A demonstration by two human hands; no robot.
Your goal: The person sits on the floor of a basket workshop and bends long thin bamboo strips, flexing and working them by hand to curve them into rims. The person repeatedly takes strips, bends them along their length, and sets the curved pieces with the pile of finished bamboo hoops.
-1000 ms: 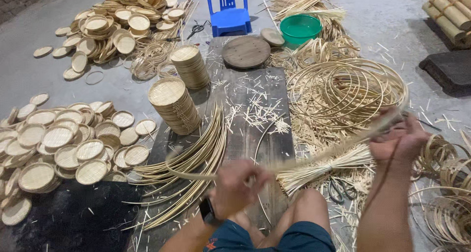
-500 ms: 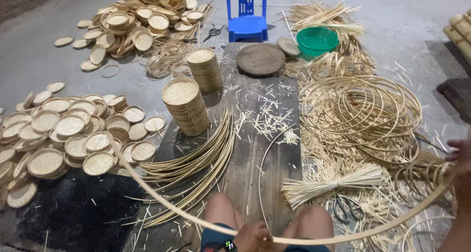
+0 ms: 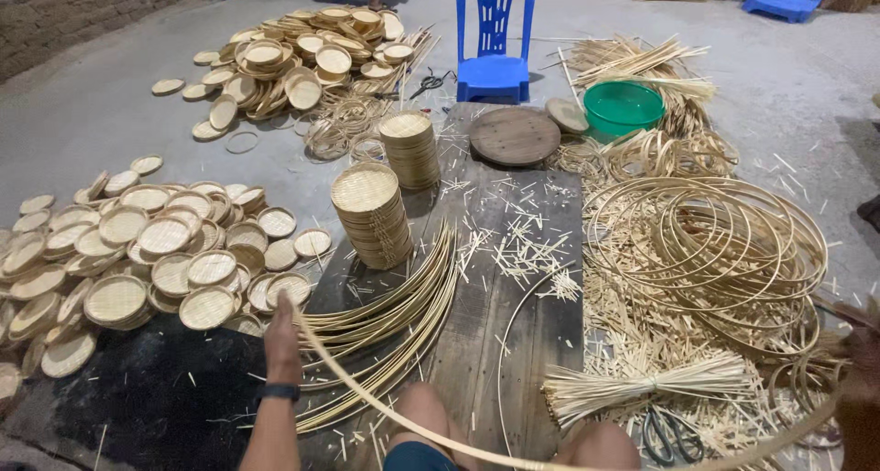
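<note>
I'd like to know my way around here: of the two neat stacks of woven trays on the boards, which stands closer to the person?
The wider stack, just left of the boards' middle. The narrower stack stands behind it, nearer the blue chair.

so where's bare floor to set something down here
Bare concrete lies between the near tray pile and the far tray pile, and right of the green bowl. The dark mat left of the left hand is mostly free. Crowded: the plank with strips and two stacks, and the hoops on the right.
</note>
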